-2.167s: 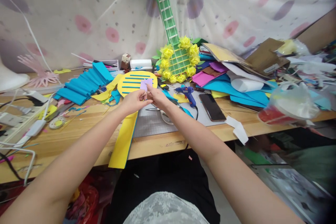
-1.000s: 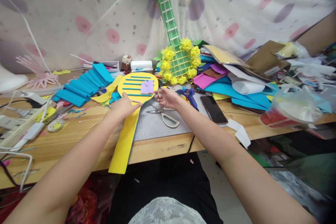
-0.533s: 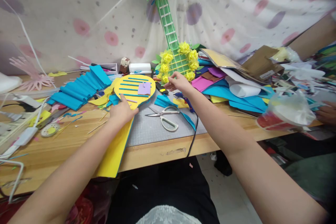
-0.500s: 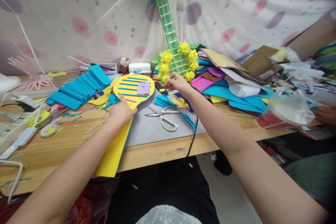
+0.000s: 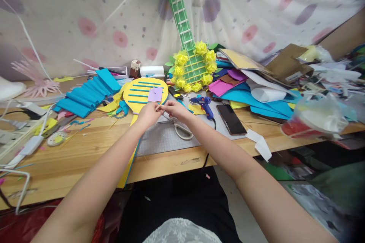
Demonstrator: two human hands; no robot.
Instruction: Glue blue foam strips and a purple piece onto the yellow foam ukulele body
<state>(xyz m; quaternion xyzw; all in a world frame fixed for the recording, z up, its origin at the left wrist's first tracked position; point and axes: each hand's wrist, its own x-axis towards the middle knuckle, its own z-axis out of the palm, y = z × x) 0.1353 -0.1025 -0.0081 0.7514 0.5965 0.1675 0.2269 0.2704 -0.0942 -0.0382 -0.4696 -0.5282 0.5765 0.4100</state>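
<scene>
My left hand [image 5: 148, 114] and my right hand [image 5: 177, 110] meet fingertip to fingertip over the lower right edge of a yellow paddle-shaped piece [image 5: 138, 88]. Both hands are pinched closed; whatever sits between the fingers is too small to make out. Blue strips run across the yellow piece, and a small purple paper [image 5: 155, 94] lies on it. Its long yellow tail extends past the table's front edge, partly behind my left arm. Beneath my right hand are scissors [image 5: 184, 132], mostly hidden, on a grey cutting mat [image 5: 159, 144]. A blue glue gun [image 5: 203, 104] lies to the right.
A green paper guitar [image 5: 185, 34] with yellow flowers leans on the curtain behind. Pleated blue paper [image 5: 88, 93] lies left. A phone [image 5: 230, 119], stacked coloured paper [image 5: 268, 108] and a bagged red cup [image 5: 299, 127] are right. A power strip [image 5: 14, 140] sits far left.
My left hand has slid right off the yellow piece's blue strips, while my right hand has come left and down from near the flowers to meet it. The glue gun and phone are now uncovered.
</scene>
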